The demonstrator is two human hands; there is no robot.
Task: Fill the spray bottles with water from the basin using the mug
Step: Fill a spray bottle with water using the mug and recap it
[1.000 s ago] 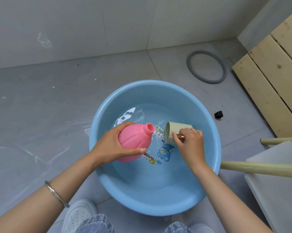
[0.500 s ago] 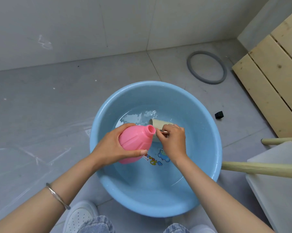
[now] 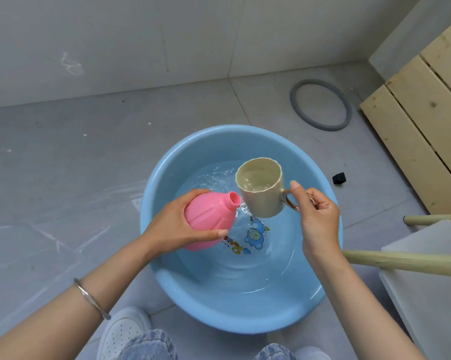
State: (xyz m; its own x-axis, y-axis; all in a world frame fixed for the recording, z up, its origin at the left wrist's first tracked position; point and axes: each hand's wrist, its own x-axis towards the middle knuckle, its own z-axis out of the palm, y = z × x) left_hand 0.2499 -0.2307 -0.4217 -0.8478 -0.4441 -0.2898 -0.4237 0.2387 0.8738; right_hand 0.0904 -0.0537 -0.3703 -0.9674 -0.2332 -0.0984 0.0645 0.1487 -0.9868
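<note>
A blue basin [image 3: 167, 271] with shallow water and a cartoon print sits on the grey floor. My left hand [image 3: 171, 227] grips a pink spray bottle [image 3: 208, 219] without its cap, tilted over the basin with its open neck pointing up and right. My right hand [image 3: 319, 216] holds a beige mug [image 3: 260, 190] by its metal handle, lifted above the water just right of the bottle's neck. The mug is nearly upright and has water in it. Drops fall from its base.
A grey rubber ring [image 3: 320, 105] lies on the floor behind the basin. A small black cap [image 3: 339, 178] sits right of the rim. Wooden planks [image 3: 424, 107] stand at the right, with wooden rods [image 3: 406, 262] and a white board [image 3: 432, 294]. My shoe [image 3: 123, 331] is near the basin's front.
The mug was lying on its side in the water; my right hand has lifted it out filled and turned it upright beside the bottle's neck. The bottle has barely moved.
</note>
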